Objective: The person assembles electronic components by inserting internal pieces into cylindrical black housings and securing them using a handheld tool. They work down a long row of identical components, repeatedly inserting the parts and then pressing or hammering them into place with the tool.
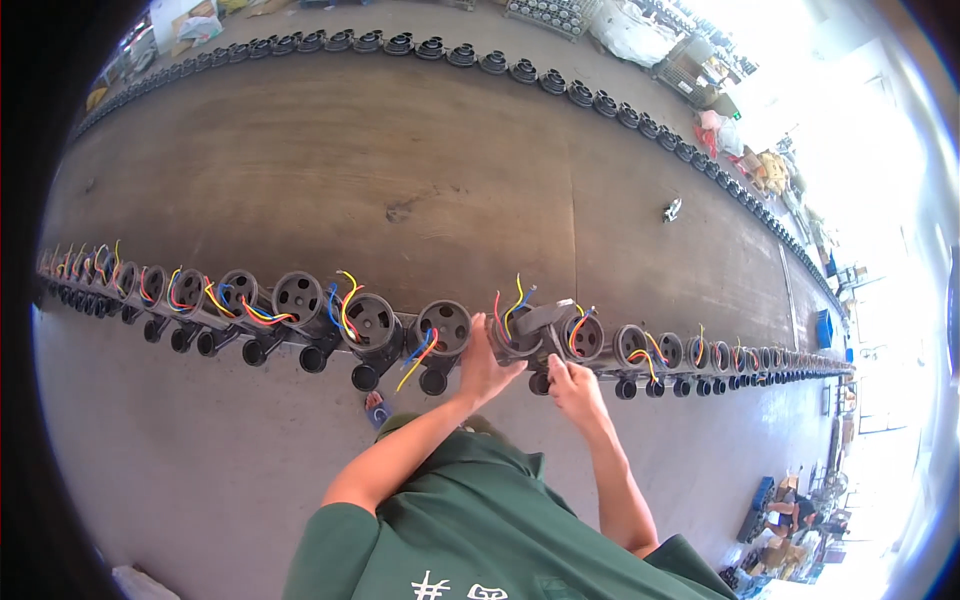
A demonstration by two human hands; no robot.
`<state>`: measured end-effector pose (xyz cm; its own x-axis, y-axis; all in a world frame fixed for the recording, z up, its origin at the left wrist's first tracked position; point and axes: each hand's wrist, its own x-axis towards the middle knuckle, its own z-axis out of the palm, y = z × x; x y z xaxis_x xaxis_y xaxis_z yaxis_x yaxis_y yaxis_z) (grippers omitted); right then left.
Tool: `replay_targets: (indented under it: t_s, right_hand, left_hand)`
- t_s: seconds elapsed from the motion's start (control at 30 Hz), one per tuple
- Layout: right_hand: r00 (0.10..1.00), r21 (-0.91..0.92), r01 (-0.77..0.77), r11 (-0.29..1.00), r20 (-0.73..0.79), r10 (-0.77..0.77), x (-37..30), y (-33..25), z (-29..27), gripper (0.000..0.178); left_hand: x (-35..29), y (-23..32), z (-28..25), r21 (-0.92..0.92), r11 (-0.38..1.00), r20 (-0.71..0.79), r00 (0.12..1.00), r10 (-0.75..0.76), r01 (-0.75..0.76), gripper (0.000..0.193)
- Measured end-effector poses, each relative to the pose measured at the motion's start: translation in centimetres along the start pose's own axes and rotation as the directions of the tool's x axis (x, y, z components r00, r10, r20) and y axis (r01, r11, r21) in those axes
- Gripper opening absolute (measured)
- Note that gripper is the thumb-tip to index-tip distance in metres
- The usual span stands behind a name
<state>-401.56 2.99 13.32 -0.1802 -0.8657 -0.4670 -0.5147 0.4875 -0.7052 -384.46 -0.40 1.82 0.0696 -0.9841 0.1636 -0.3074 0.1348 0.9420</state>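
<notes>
My left hand (485,368) is against the lower left side of a dark round housing (517,343), its thumb and fingers spread around that side. Red, yellow and blue wires rise from this housing. In my closed right hand (578,392) is the handle of what looks like a dark grey hammer (543,318). Its head lies over the housing and hides part of the opening. Just left of my left hand stands another housing (443,326) with wires hanging down its front. To the right of the hammer is a further housing (586,338), also wired.
Along the near edge of the long brown table (330,150) runs a row of similar wired housings (298,297). Small dark round parts (461,55) line the far edge. A small metallic piece (672,210) lies on the tabletop. A person (795,512) is at the lower right.
</notes>
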Motion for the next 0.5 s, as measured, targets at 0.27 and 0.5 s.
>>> replay_targets:
  t_s: [0.27,0.5]
  right_hand:
    - [0.967,0.253,0.237,0.938,-0.151,-0.203,-3.0,-3.1,-0.7,0.043]
    - [0.998,-0.036,-0.002,0.999,0.057,0.004,0.4,-1.7,-0.2,0.045]
  left_hand:
    - [1.1,-1.8,-0.1,-0.122,0.993,0.093,0.995,0.023,-0.011,0.098]
    - [1.6,-1.3,-0.7,-0.115,0.992,0.077,0.996,0.053,-0.044,0.089]
